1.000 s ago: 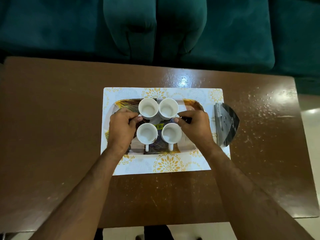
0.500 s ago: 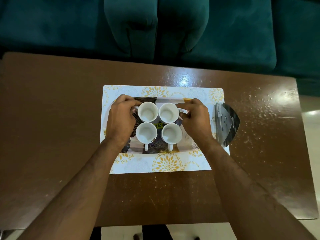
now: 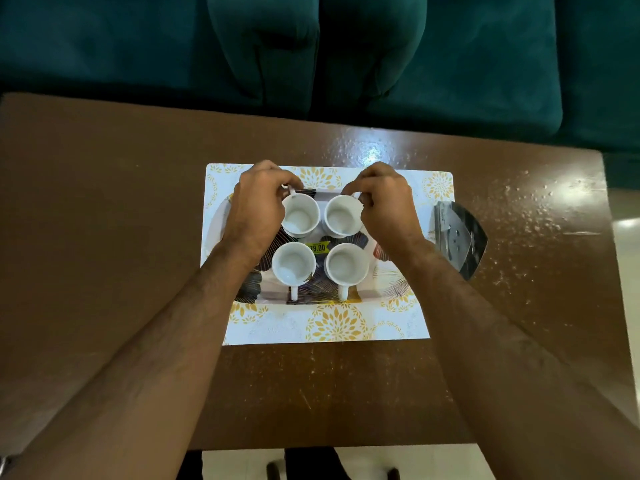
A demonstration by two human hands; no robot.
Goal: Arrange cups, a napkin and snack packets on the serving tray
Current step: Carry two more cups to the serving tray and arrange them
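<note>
While I am leaning over the bench, both of my hands are working at the far row of cups on the serving tray. My left hand is pinching the handle of the far-left cup, and my right hand is pinching the handle of the far-right cup; those handles are pointing away from me, toward the sofa. Each hand is sitting just outside its own cup, so neither is needing to cross over. The near-left cup and near-right cup are standing upright with handles pointing back toward me, well clear of my fingers. All four cups are white, empty and grouped tightly in a square, the two far ones almost touching. A dark foil snack packet is lying on the bench just beside the right edge of the floral placemat, nearer my right hand, its long axis running away from me. I am judging that packet to be the next thing to bring onto the tray.
</note>
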